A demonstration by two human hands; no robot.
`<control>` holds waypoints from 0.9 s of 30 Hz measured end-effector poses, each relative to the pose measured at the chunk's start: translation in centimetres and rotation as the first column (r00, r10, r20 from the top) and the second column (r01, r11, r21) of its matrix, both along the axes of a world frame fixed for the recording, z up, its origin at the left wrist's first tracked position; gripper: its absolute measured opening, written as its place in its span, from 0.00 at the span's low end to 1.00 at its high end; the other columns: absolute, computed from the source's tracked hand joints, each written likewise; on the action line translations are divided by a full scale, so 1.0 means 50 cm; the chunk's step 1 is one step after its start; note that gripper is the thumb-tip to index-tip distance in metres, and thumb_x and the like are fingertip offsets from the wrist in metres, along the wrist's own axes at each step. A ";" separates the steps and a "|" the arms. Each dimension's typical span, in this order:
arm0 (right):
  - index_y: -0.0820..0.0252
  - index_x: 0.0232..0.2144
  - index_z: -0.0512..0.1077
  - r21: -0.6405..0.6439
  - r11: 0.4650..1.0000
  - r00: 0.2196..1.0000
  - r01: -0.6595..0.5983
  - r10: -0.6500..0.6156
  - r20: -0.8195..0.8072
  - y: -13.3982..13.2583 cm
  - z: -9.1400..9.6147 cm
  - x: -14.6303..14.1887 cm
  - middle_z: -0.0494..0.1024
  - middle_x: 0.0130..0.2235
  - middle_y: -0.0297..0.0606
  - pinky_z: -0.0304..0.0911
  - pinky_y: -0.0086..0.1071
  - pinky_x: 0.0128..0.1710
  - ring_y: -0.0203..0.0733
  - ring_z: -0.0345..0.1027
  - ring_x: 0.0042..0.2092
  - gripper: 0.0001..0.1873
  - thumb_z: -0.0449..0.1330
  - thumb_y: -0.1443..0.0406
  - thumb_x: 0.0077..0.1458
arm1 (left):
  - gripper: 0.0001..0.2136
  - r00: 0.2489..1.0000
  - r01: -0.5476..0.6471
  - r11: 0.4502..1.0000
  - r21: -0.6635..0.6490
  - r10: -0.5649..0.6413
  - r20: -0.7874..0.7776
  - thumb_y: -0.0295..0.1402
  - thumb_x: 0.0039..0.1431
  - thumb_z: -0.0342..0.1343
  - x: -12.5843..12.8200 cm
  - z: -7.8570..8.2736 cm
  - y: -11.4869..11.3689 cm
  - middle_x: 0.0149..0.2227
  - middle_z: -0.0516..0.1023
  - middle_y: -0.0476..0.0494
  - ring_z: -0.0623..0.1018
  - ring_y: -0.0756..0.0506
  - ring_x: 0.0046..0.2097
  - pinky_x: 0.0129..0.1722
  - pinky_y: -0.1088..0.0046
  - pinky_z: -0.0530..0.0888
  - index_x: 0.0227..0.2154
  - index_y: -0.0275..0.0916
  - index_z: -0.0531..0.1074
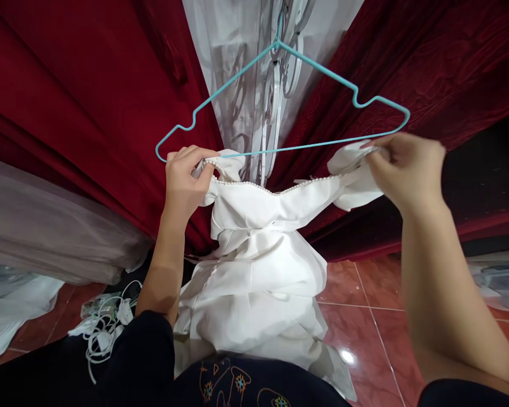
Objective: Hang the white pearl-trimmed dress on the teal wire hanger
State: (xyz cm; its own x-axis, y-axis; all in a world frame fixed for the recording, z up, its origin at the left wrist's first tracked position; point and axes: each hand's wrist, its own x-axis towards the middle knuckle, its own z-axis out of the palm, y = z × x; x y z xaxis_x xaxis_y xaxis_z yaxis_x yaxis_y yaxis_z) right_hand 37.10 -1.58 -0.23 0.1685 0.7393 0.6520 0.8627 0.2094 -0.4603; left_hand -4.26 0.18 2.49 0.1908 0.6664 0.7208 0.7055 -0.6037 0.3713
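A white dress with a pearl-beaded neckline hangs between my hands, its skirt bunched in folds below. My left hand is closed on the dress's left sleeve edge, right beside the lower bar of a light blue hanger. On the other side, my right hand pinches the opposite sleeve, just under the hanger's right end. The hanger hangs by its hook above the dress, with its bar running behind or along the sleeve tops. Whether the fingers also grip the bar is hard to make out.
Dark red curtains hang at both sides, with white ornate metalwork and sheer white cloth between them. White cables lie in a tangle at lower left. Reddish floor tiles show at right; pale fabric drapes at left.
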 end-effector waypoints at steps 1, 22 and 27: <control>0.60 0.37 0.85 -0.030 0.995 0.994 -0.093 0.094 0.058 -0.021 -0.004 -0.011 0.85 0.31 0.39 0.61 0.32 0.27 0.37 0.73 0.27 0.13 0.61 0.69 0.53 | 0.07 1.000 -0.004 1.000 -0.008 0.004 -0.007 0.27 0.64 0.58 0.002 -0.002 0.002 0.41 0.86 0.48 0.81 0.41 0.43 0.54 0.58 0.70 0.37 0.43 0.81; 0.53 0.38 0.82 0.378 0.866 0.918 -0.329 0.386 -0.085 0.004 -0.011 -0.189 0.83 0.37 0.39 0.68 0.42 0.43 0.43 0.76 0.40 0.08 0.62 0.66 0.65 | 0.11 0.871 -0.320 0.872 0.371 0.116 0.478 0.20 0.57 0.52 -0.083 -0.078 0.030 0.41 0.69 0.44 0.72 0.48 0.40 0.40 0.63 0.72 0.38 0.42 0.71; 0.54 0.36 0.81 0.358 0.880 0.926 -0.312 0.366 -0.093 0.001 -0.005 -0.194 0.84 0.36 0.39 0.69 0.41 0.42 0.43 0.76 0.39 0.07 0.62 0.64 0.64 | 0.14 0.832 -0.342 0.886 0.313 0.131 0.539 0.16 0.55 0.54 -0.159 -0.039 0.138 0.40 0.69 0.47 0.70 0.49 0.42 0.38 0.65 0.67 0.39 0.41 0.66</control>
State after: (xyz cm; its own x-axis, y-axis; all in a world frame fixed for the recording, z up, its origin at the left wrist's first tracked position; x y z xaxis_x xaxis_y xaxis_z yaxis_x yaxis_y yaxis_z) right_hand 27.41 -1.54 -0.46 0.0637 0.5150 0.8548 0.6354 0.6396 -0.4326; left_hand -12.20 7.08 0.56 -0.3837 0.2948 0.8752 0.6315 -0.6077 0.4816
